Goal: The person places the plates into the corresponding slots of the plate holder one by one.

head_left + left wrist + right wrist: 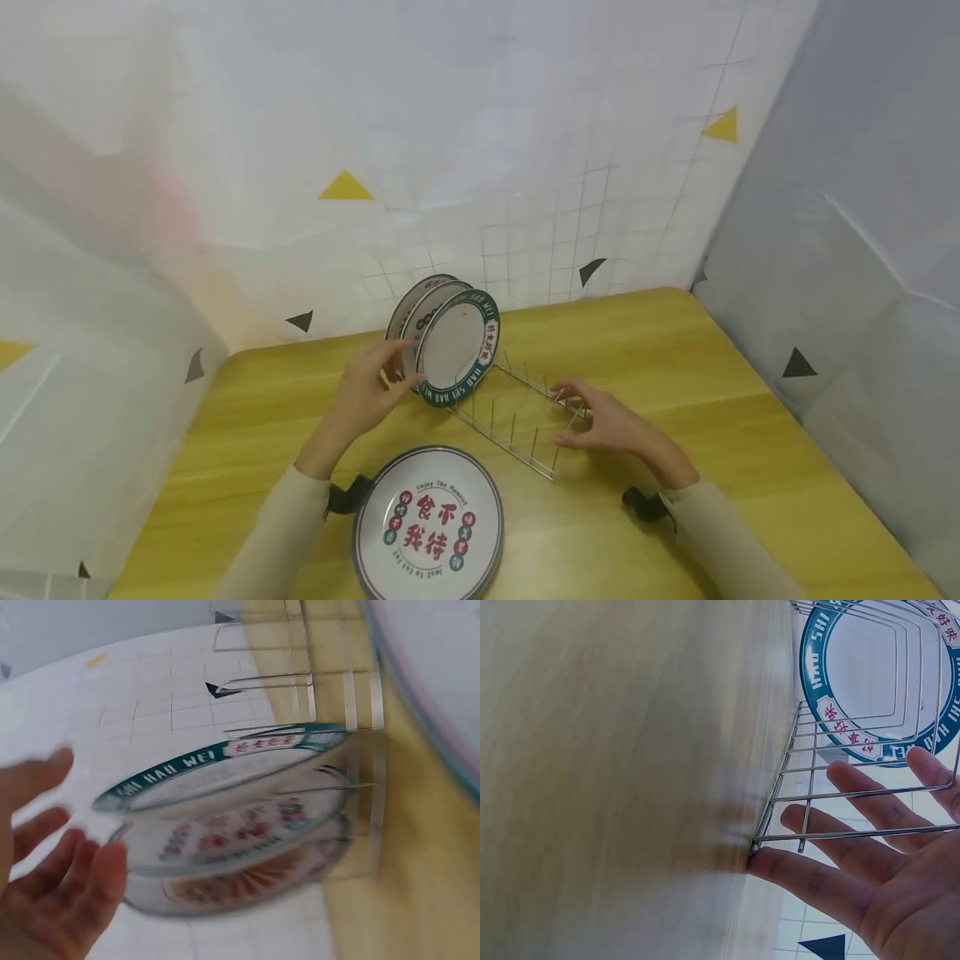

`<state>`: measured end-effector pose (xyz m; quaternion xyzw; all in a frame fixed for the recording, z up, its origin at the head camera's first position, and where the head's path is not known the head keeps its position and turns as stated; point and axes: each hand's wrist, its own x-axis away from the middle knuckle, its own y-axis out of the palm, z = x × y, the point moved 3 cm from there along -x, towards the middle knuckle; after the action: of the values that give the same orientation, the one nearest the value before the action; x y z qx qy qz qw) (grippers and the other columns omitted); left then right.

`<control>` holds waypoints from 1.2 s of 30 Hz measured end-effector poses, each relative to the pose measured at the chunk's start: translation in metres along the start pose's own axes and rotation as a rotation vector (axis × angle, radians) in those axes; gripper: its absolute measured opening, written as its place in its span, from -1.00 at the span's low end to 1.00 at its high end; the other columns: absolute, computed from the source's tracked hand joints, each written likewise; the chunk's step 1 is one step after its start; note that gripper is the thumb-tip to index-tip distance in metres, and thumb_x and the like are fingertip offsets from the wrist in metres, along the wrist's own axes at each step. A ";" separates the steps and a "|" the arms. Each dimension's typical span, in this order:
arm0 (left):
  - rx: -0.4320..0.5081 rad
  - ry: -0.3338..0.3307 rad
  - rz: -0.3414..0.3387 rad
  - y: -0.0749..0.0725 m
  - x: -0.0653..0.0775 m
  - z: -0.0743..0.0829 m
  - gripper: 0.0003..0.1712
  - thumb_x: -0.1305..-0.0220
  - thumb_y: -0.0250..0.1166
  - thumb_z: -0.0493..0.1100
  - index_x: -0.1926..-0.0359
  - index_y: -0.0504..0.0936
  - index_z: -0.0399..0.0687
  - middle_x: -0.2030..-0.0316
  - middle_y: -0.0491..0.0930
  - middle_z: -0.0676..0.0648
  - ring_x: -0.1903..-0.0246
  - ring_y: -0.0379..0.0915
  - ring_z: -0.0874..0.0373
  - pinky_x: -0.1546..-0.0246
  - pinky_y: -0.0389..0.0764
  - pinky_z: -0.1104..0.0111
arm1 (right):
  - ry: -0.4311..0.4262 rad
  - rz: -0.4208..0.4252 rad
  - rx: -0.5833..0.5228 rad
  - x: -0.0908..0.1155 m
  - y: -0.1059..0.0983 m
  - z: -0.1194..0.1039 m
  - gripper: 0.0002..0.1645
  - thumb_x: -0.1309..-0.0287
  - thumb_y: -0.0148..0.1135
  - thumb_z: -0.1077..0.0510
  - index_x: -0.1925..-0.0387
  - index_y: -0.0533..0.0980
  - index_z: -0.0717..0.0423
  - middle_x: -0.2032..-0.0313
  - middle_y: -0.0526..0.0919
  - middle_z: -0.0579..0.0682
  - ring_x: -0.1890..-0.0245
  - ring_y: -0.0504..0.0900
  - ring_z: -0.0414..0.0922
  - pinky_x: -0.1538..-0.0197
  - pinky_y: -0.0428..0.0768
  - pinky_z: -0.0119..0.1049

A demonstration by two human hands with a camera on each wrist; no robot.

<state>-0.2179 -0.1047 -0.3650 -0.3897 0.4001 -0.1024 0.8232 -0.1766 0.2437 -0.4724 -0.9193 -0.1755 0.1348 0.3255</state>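
Three round patterned plates (459,346) stand tilted in the far left end of a wire plate rack (517,454). The front one has a dark green lettered rim and a plain pale middle. Beside their left edge is my left hand (367,387), its fingers loosely bent. In the left wrist view that hand (60,877) shows a gap between its fingertips and the plates (225,780). My right hand (603,421) is at the rack's near right end. The right wrist view has its fingers (840,862) spread and fairly straight along the end wires (855,836); the thumb is hidden.
A stack of white plates (431,521) with red and green lettering lies flat at the table's front, between the forearms. Behind the yellow wood-grain table (615,342) stands a pale wall (480,150) with triangle marks. Another wall (862,275) rises on the right.
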 end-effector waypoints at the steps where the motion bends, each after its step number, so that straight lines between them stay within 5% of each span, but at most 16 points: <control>1: 0.033 -0.008 -0.043 -0.002 0.012 -0.001 -0.48 -0.06 0.51 -0.20 -0.07 0.60 -0.22 0.47 0.44 -0.01 0.53 0.36 0.17 0.53 0.44 0.45 | -0.002 -0.002 0.005 0.000 0.000 0.001 -0.08 0.06 0.53 -0.02 -0.29 0.28 0.12 -0.18 0.53 0.18 -0.21 0.48 0.25 -0.20 0.45 0.22; 3: 0.084 -0.065 -0.153 -0.005 0.038 -0.007 -0.50 -0.07 0.50 -0.16 -0.05 0.62 -0.19 0.50 0.44 0.02 0.54 0.36 0.20 0.53 0.45 0.47 | -0.002 -0.008 -0.005 -0.001 0.000 0.001 -0.08 0.06 0.54 0.00 -0.29 0.28 0.12 -0.19 0.51 0.19 -0.21 0.47 0.26 -0.20 0.45 0.22; 7: 0.103 -0.297 -0.327 -0.008 0.098 -0.021 -0.41 -0.11 0.47 -0.05 -0.16 0.56 -0.09 0.49 0.44 0.03 0.54 0.29 0.29 0.53 0.41 0.49 | -0.014 -0.015 -0.024 -0.003 -0.001 0.000 -0.08 0.08 0.55 0.03 -0.28 0.29 0.14 -0.20 0.50 0.21 -0.21 0.47 0.29 -0.20 0.44 0.23; 11: 0.147 -0.510 -0.381 -0.001 0.151 -0.030 -0.26 -0.06 0.49 0.05 -0.24 0.49 -0.08 0.49 0.44 0.06 0.52 0.29 0.33 0.51 0.40 0.49 | -0.028 -0.021 -0.008 -0.006 -0.003 -0.002 -0.08 0.06 0.54 0.04 -0.28 0.28 0.14 -0.20 0.50 0.21 -0.20 0.48 0.30 -0.19 0.46 0.23; 14: 0.188 -0.600 -0.397 0.008 0.172 -0.031 -0.25 -0.05 0.49 0.11 -0.23 0.47 -0.01 0.45 0.44 0.08 0.50 0.32 0.32 0.50 0.42 0.49 | -0.024 -0.013 0.002 -0.006 -0.005 -0.001 -0.08 0.06 0.54 0.02 -0.29 0.28 0.12 -0.20 0.50 0.20 -0.20 0.48 0.30 -0.16 0.48 0.23; 20: 0.260 -0.670 -0.332 0.022 0.182 -0.033 -0.24 0.04 0.54 0.10 -0.19 0.49 0.03 0.42 0.41 0.03 0.46 0.31 0.27 0.48 0.42 0.49 | -0.027 -0.011 -0.009 -0.005 -0.002 0.004 -0.11 0.04 0.53 0.00 -0.28 0.27 0.05 -0.19 0.50 0.21 -0.20 0.47 0.31 -0.14 0.49 0.24; 26: 0.271 -0.692 -0.354 0.030 0.184 -0.039 -0.23 0.05 0.54 0.07 -0.20 0.49 0.00 0.37 0.47 0.03 0.40 0.36 0.27 0.39 0.48 0.49 | -0.038 -0.011 -0.015 -0.003 0.001 0.007 -0.13 0.03 0.52 0.05 -0.27 0.27 0.08 -0.18 0.51 0.23 -0.19 0.47 0.32 -0.14 0.48 0.26; 36: 0.246 -0.669 -0.256 0.005 0.167 -0.032 -0.44 -0.25 0.36 -0.19 -0.25 0.41 0.06 0.20 0.56 -0.03 0.38 0.53 0.29 0.43 0.60 0.47 | -0.017 -0.007 -0.034 -0.003 0.000 0.002 -0.11 0.05 0.54 0.06 -0.27 0.29 0.11 -0.19 0.50 0.23 -0.21 0.47 0.31 -0.19 0.45 0.24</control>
<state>-0.1321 -0.1998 -0.4777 -0.3467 0.0418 -0.1186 0.9295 -0.1805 0.2437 -0.4737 -0.9228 -0.1837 0.1384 0.3090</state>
